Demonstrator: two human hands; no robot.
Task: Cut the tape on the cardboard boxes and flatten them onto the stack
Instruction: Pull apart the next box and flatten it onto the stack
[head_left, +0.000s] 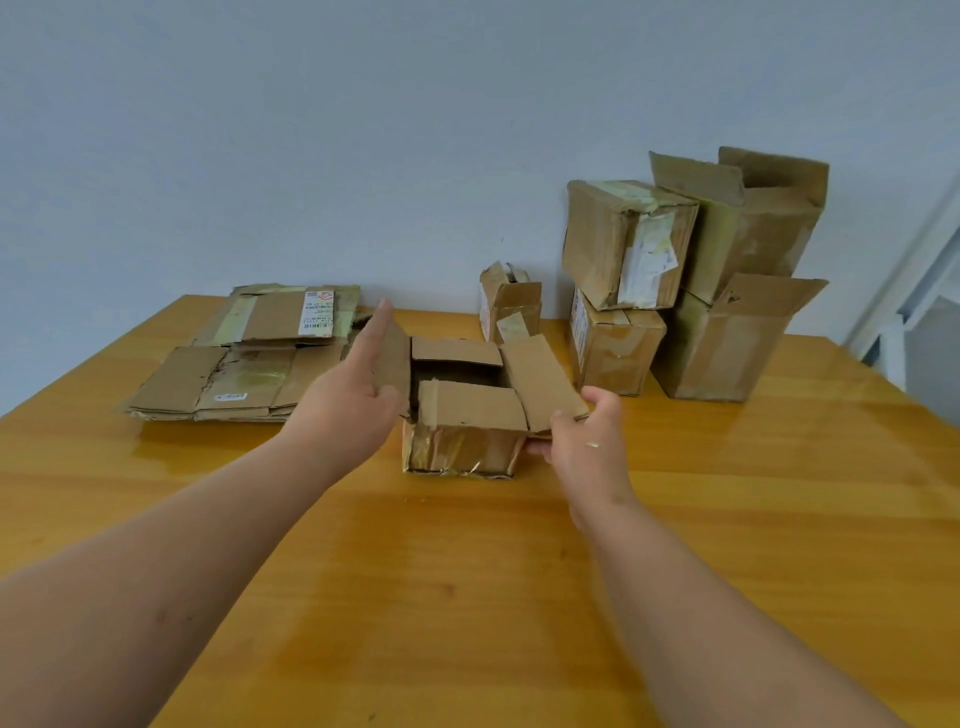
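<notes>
Head view, centre frame: open cardboard box (462, 415) on the table (467, 597); left hand (353, 387) flat against its left flap, right hand (584, 441) pinching the right flap. Uncut bottom tape could tear if forced; flattened stack (244, 358) waits left.

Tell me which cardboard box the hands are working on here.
The open box at the table's centre, flaps spread. The left hand presses its left flap and the right hand grips its right flap; the other boxes stand untouched behind.
</notes>
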